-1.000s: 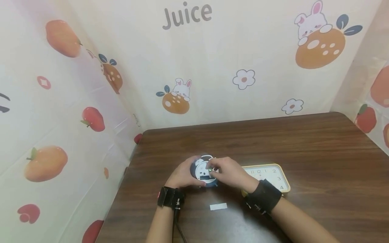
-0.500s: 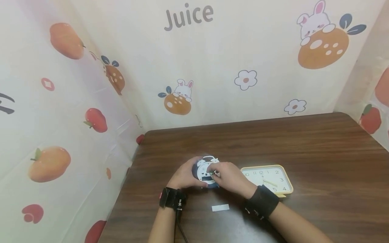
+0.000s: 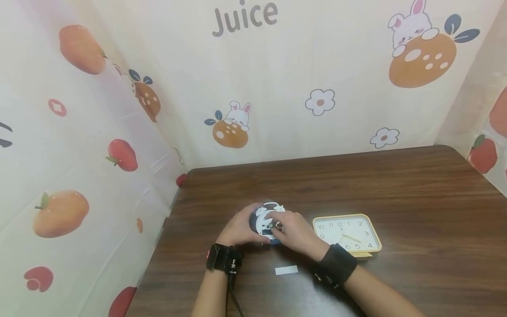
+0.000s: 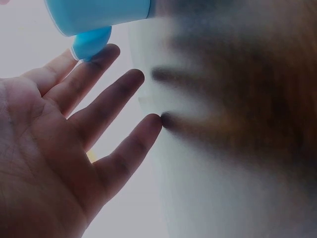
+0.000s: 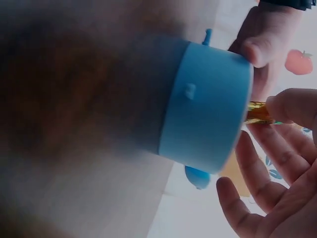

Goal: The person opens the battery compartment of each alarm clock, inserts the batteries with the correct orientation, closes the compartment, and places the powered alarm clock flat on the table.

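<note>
A small round blue alarm clock (image 3: 260, 225) with bells on top stands on the table, its white back toward me and a dark slot low in it. My left hand (image 3: 239, 229) holds it from the left, thumb low and fingers around the far side. In the left wrist view, fingertips lie by a blue bell (image 4: 93, 43). My right hand (image 3: 298, 232) pinches a gold-and-green battery (image 5: 258, 113) end-on against the clock's back. The right fingers hide part of the back and most of the battery.
A yellow-rimmed rectangular clock (image 3: 348, 231) lies face up to the right, close to my right forearm. A flat white strip (image 3: 286, 270) lies nearer me on the brown wooden table (image 3: 428, 198). A black cable (image 3: 234, 299) runs from the left wristband.
My right hand and wristband have shifted slightly left, with the battery still at the clock's back. More of the rectangular clock shows. The left hand keeps its hold.
</note>
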`<control>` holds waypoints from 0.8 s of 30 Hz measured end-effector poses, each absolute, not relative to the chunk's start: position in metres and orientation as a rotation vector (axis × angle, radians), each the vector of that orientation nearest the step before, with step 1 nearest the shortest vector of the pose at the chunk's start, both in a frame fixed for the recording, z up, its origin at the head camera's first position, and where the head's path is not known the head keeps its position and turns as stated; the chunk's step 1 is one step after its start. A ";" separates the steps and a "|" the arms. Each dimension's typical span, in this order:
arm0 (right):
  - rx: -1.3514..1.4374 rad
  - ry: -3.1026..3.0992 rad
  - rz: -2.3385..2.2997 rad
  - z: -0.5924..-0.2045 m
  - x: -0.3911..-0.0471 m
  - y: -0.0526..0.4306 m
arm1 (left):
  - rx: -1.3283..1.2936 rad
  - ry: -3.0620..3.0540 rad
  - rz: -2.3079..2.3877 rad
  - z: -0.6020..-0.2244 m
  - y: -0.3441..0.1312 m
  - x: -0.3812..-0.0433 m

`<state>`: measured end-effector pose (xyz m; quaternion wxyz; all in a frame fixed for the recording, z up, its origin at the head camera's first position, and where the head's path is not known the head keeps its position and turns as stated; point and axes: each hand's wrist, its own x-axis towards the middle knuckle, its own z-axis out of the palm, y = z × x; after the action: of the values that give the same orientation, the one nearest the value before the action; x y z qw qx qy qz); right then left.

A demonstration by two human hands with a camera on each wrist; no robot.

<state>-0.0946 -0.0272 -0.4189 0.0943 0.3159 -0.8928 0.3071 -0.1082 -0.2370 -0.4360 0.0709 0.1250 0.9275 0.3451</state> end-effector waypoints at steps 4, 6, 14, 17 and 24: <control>0.951 -2.622 0.901 -0.424 -0.096 -0.030 | 0.386 2.783 1.056 -0.436 -0.237 -0.109; 0.963 -2.604 0.903 -0.426 -0.097 -0.031 | 0.388 2.779 1.065 -0.436 -0.237 -0.110; 0.944 -2.632 0.902 -0.426 -0.100 -0.034 | 0.362 2.769 1.056 -0.436 -0.237 -0.109; 0.951 -2.617 0.896 -0.427 -0.100 -0.035 | 0.369 2.769 1.053 -0.436 -0.236 -0.109; 1.008 -2.574 0.844 -0.427 -0.102 -0.039 | 0.383 2.767 1.068 -0.436 -0.236 -0.110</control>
<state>-0.1023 -0.0385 -0.4271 0.1251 0.3461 -0.8835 0.2897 -0.1104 -0.2359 -0.4361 0.0753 0.1278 0.9226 0.3561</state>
